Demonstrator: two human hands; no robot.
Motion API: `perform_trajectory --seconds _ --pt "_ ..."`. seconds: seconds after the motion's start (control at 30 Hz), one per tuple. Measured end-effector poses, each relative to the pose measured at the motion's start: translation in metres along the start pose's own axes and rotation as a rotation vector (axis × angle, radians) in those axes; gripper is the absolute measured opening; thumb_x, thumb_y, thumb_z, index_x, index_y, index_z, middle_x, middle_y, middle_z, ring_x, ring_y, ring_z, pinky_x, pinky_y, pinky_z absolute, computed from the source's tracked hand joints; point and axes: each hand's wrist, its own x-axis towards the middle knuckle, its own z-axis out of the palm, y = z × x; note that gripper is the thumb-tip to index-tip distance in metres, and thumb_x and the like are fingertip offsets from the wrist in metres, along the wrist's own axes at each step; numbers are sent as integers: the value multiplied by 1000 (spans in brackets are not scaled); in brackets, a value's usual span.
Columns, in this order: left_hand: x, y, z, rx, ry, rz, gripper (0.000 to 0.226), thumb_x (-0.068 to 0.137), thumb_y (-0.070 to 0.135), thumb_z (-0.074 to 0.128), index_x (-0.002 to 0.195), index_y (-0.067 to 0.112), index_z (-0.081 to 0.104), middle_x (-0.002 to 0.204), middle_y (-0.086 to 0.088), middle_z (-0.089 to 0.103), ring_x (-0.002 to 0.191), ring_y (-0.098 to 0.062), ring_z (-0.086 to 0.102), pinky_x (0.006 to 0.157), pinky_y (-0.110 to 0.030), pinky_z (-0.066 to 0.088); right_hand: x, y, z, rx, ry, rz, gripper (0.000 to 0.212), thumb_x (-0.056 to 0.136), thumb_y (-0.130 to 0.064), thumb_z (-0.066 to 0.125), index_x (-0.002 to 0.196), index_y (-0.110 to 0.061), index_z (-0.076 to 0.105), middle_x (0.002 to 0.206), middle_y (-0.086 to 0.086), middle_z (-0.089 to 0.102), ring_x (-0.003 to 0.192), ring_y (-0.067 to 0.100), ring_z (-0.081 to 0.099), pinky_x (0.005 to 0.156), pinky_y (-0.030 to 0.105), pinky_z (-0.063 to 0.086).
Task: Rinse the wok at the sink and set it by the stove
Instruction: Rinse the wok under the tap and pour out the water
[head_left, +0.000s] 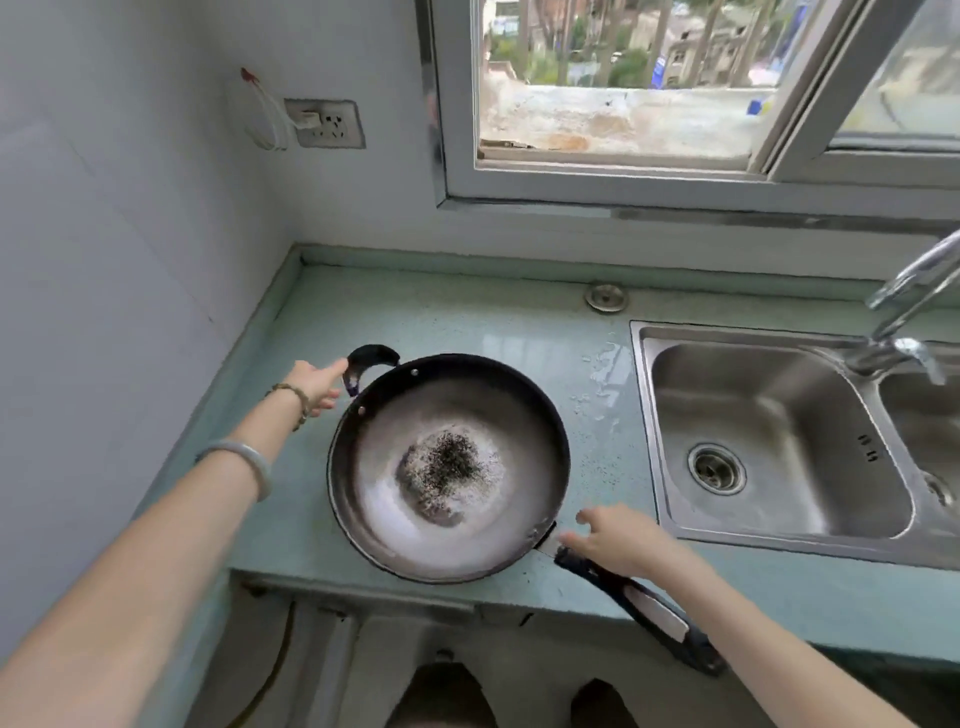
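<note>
Sitting mouth-up on the pale green counter (467, 317), just left of the sink (644, 415), the wok (447, 467) holds a dark speckled patch of residue (452, 460) at its centre, ringed by a pale, cloudy film across the bowl; its long axis runs on a diagonal, the small loop handle (371, 356) pointing to the far left toward the wall, the long handle (654, 608) pointing to the near right and overhanging the counter's front edge.

At the loop handle, the left hand (314, 384) reaches in with fingers loosely extended, its thumb tip at the handle and no grip closed around it; the right hand (618, 540) lies spread and flat over the root of the long handle, fingers wide, though whether it touches the handle cannot be told.

Between wok and sink, water drops (602, 374) glisten on the counter; the steel basin shows its drain strainer (716, 467), with the faucet (904, 301) arching over its far right; a window (623, 78) stands behind the counter, and a wall socket (324, 123) with a white plug sits to its left.
</note>
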Motion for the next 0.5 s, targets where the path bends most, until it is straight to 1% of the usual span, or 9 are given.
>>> perform_trajectory --seconds 0.07,0.1,0.13,0.17,0.2,0.23,0.3,0.4,0.5 --pt "27 -2 -6 50 -3 15 50 89 47 53 107 1 48 82 -11 58 56 -18 46 54 -25 36 -2 -6 14 89 52 84 83 84 -75 30 126 -8 53 125 10 61 112 27 58 91 38 47" --pt "40 -3 -9 91 -9 28 57 86 51 55 106 -3 51 82 -12 60 59 -21 50 55 -27 39 -2 -9 21 139 79 114 77 85 -73 33 118 -8 56 115 10 65 105 27 60 86 37 47" --pt "52 -3 -10 150 -18 38 68 83 55 55 109 -7 54 89 -16 63 68 -27 58 61 -30 45 -4 -10 28 188 107 134 66 87 -68 38 108 -9 58 103 9 66 97 27 62 78 36 46" --pt "63 -2 -10 226 -21 65 75 81 58 55 113 -10 55 103 -22 65 86 -34 64 72 -35 50 -6 -12 34 227 133 150 56 88 -64 44 98 -11 58 93 7 66 89 26 62 71 35 45" --pt "70 0 -9 296 -29 109 75 82 57 55 114 -10 56 113 -25 63 101 -37 62 81 -38 48 -9 -13 40 244 160 160 49 86 -62 48 90 -14 55 87 4 63 84 26 61 66 35 42" --pt "72 4 -6 342 -47 159 67 85 54 54 108 -9 58 114 -26 62 106 -38 59 84 -37 45 -12 -16 44 233 180 174 44 84 -61 52 86 -17 52 85 1 60 83 25 59 65 35 40" --pt "77 7 0 355 -118 222 53 87 52 53 93 0 60 97 -21 63 96 -32 59 86 -36 43 -18 -22 49 124 199 202 43 79 -60 59 95 -21 50 96 -1 57 93 24 57 70 36 40" --pt "91 6 9 316 -230 229 57 84 59 51 86 3 61 70 -12 61 77 -26 55 87 -37 46 -21 -27 52 -22 235 258 65 75 -56 66 127 -22 44 121 2 53 114 25 51 87 37 39" --pt "101 4 16 200 -245 230 52 85 52 55 82 0 60 62 -15 59 69 -27 57 79 -39 50 -19 -29 57 -55 316 318 71 79 -49 68 137 -21 37 126 3 51 118 25 48 96 38 37"
